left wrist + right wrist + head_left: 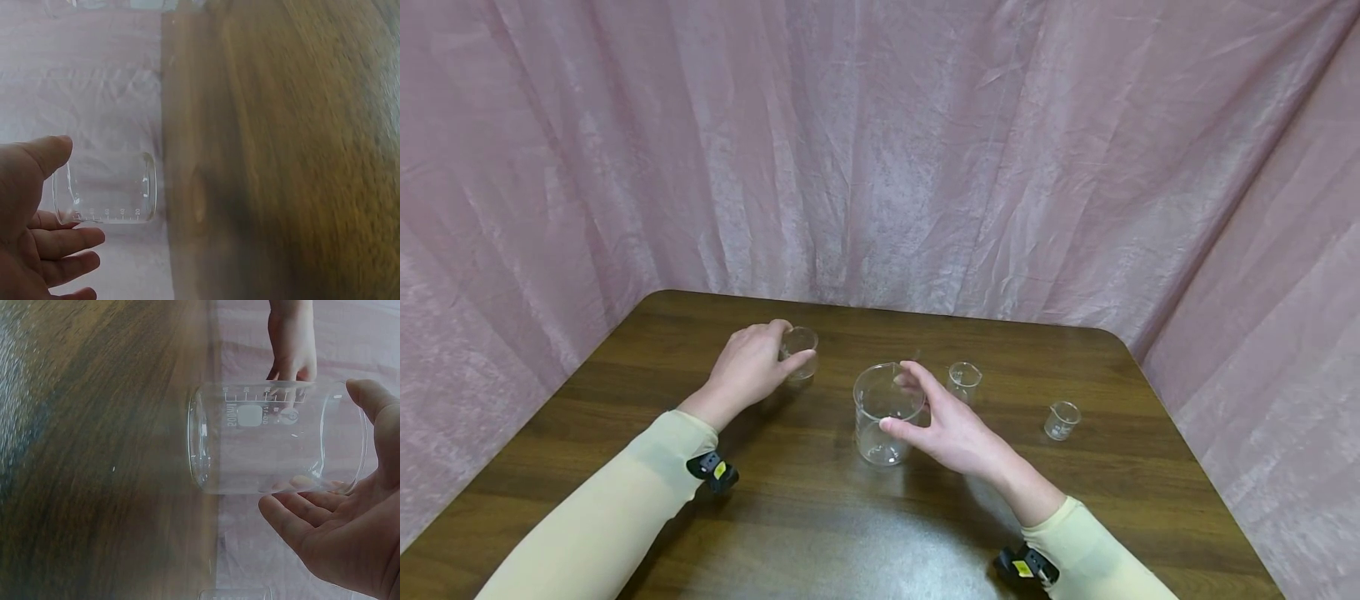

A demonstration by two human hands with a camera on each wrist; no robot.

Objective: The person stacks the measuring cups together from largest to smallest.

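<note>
Between the thumb and fingers of my left hand (751, 367) is a small clear glass beaker (801, 342), held near its rim. The left wrist view shows white graduation lines along this small beaker (109, 194). My right hand (958, 429) grips a larger glass beaker (887, 400) by its upper part, thumb on the near side and fingers round the far side. White print reading 500ml shows on the large beaker (269, 440) in the right wrist view. Both beakers stand upright, the small one farther back and to the left.
Right of the large beaker, partly behind my right hand, stands another small beaker (964, 377). The smallest beaker (1062, 421) is farther right on the brown wooden table (820, 533). Pink curtains (880, 150) hang along the back and sides.
</note>
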